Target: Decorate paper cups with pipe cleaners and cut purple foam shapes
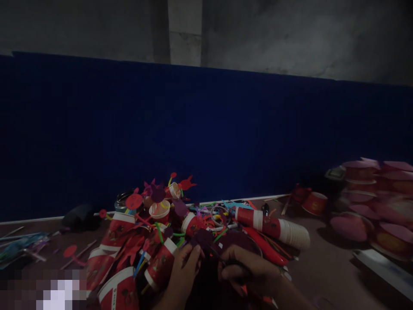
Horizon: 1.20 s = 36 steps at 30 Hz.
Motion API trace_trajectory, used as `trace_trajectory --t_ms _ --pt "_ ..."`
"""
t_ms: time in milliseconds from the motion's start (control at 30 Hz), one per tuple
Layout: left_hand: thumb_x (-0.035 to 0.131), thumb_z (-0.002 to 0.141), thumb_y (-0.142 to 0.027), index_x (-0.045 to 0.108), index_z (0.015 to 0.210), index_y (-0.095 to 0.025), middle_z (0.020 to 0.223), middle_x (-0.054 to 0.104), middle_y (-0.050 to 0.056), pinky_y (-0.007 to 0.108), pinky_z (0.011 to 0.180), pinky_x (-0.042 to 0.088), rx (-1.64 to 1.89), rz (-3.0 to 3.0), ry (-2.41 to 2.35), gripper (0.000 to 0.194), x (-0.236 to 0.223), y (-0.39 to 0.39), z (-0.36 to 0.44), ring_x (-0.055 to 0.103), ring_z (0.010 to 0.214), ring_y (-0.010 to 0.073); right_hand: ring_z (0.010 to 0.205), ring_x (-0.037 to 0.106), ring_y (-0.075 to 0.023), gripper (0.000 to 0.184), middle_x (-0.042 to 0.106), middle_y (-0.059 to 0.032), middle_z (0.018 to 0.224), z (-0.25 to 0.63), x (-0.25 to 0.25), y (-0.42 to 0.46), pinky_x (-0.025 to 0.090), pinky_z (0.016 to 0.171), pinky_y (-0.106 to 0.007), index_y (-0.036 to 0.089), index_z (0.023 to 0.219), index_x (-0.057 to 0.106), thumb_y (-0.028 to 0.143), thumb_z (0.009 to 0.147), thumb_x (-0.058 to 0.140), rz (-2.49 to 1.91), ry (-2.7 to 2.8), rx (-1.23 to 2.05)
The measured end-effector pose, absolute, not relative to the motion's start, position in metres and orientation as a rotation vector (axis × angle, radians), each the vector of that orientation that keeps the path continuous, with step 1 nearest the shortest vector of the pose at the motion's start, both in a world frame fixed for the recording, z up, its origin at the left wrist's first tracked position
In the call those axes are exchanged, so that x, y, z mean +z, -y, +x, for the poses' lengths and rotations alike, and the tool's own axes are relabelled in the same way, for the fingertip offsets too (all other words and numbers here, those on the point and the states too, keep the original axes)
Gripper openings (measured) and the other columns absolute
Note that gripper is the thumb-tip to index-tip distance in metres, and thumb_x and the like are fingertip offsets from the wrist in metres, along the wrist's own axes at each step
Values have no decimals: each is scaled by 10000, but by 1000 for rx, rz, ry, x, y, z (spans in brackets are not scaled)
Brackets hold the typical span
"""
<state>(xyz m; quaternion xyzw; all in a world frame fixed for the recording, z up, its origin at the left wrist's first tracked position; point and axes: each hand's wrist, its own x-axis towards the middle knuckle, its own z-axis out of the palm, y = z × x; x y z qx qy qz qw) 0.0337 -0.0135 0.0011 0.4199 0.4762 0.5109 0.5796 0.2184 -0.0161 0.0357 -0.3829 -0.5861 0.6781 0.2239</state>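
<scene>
Low in the middle of the view, my left hand is closed on the edge of a dark purple sheet of paper. Black-handled scissors sit in my right hand, its fingers wrapped about the loops. Their blades point left toward the paper; in the dim light I cannot tell how far apart they are. Close to my left wrist lies a red paper cup on its side. Beyond both hands is a heap of red cups and cut paper shapes, with a white tape roll among them.
A nested stack of paper cups lies to the right of the heap. Farther right stand blurred red-and-pink cup pieces and a white flat packet. A blue panel rises behind the brown table. Blue and purple scraps lie left.
</scene>
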Motion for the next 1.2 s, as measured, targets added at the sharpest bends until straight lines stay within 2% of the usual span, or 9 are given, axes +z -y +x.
trace_trajectory --t_ms 333,500,667,933,1067,1200 --pt "658 580 -542 541 558 -171 520 442 -50 204 514 332 1190 964 -1117 390 2 14 33 400 524 94 339 417 -34 214 525 57 415 217 33 16 224 379 -171 93 711 641 300 669 678 -1024 1595 1893" --pt "668 592 -519 552 556 -163 519 434 -52 192 518 318 1165 959 -1084 376 2 13 33 386 527 85 321 396 -25 267 538 52 404 215 27 12 184 356 -164 77 746 663 335 681 683 -978 1644 1903" --pt "693 565 -517 564 556 -168 533 466 -47 191 531 335 1187 899 -1058 372 1 15 33 402 541 88 325 395 -21 293 522 55 415 215 30 11 218 351 -147 78 702 657 360 653 713 -1021 1639 1885" --pt "681 559 -538 552 521 -168 488 431 -52 200 497 325 1157 950 -1075 394 7 17 34 397 497 88 317 373 -20 331 495 68 397 212 30 10 219 348 -139 81 790 664 393 684 695 -968 1700 1877" --pt "678 557 -540 558 544 -164 512 454 -44 204 519 325 1147 920 -1076 395 10 18 34 408 521 93 313 371 -21 375 487 68 406 210 30 8 231 336 -136 80 753 655 439 659 705 -1024 1707 1844" --pt "677 554 -541 536 532 -161 496 426 -52 193 505 282 1132 909 -1050 406 7 15 34 371 511 82 307 341 -19 387 455 82 393 209 28 7 241 339 -138 80 777 658 448 663 702 -994 1727 1868"
